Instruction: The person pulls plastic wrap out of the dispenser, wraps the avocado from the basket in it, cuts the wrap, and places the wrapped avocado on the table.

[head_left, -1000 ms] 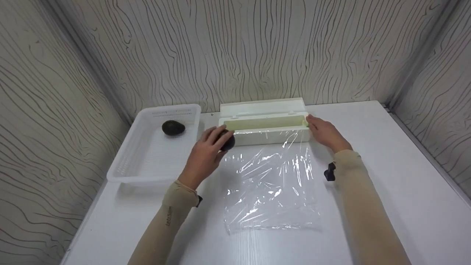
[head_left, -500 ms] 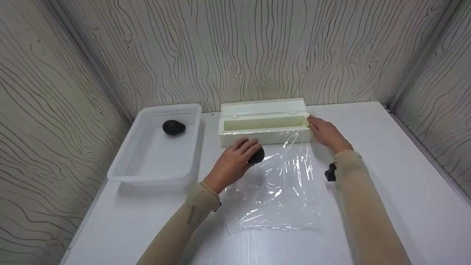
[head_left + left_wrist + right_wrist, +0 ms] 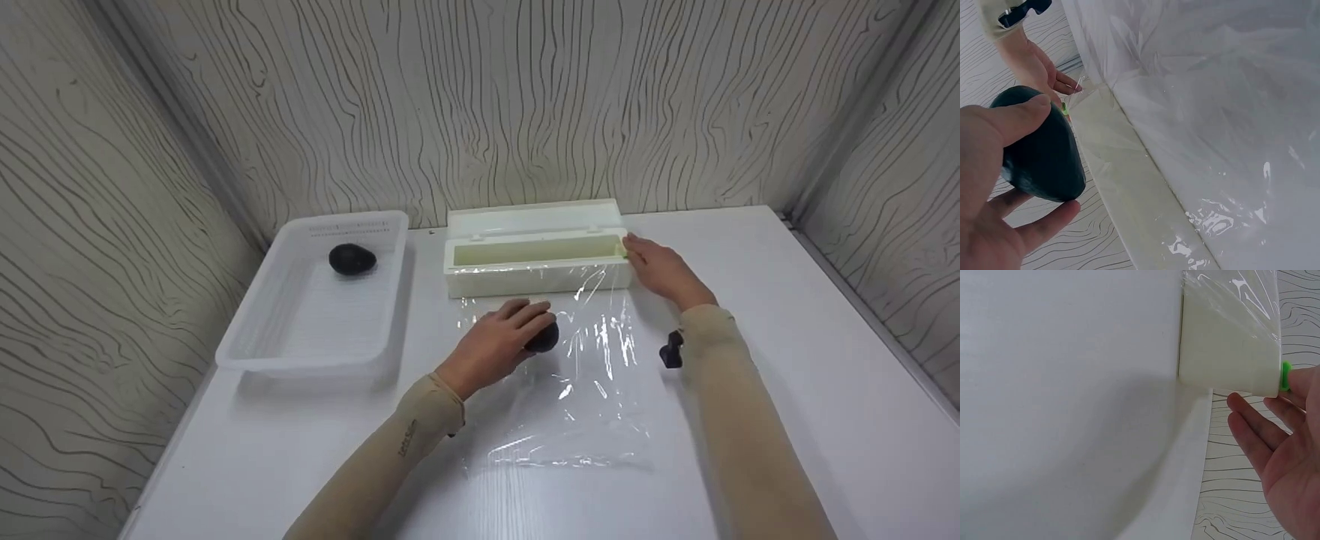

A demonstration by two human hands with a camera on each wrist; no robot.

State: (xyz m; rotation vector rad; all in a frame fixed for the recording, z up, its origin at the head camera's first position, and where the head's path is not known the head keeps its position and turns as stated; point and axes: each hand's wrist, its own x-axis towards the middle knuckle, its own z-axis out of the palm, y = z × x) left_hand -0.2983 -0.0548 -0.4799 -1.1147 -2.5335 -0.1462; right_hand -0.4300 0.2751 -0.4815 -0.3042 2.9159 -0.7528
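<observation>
My left hand (image 3: 491,345) grips a dark avocado (image 3: 544,335) over the clear cling film (image 3: 577,397). In the left wrist view, its thumb lies across the avocado (image 3: 1044,152) with fingertips beneath. The film runs from the front of an open, pale cling film box (image 3: 536,281) and lies spread across the table. At the box's right end, my right hand (image 3: 664,270) holds the corner. The right wrist view has one digit on a green tab (image 3: 1285,376) at the box's edge, while the other fingers (image 3: 1258,439) extend loosely beside the end.
To the left stands a white plastic basket (image 3: 315,364) with a second avocado (image 3: 352,259) in it. The box's raised lid (image 3: 532,217) leans near the patterned back wall (image 3: 517,112). All of this stands on a white table (image 3: 810,330).
My left hand has carried the avocado from the box's left front corner rightward and nearer to me, over the film. The right hand has stayed at the box's end.
</observation>
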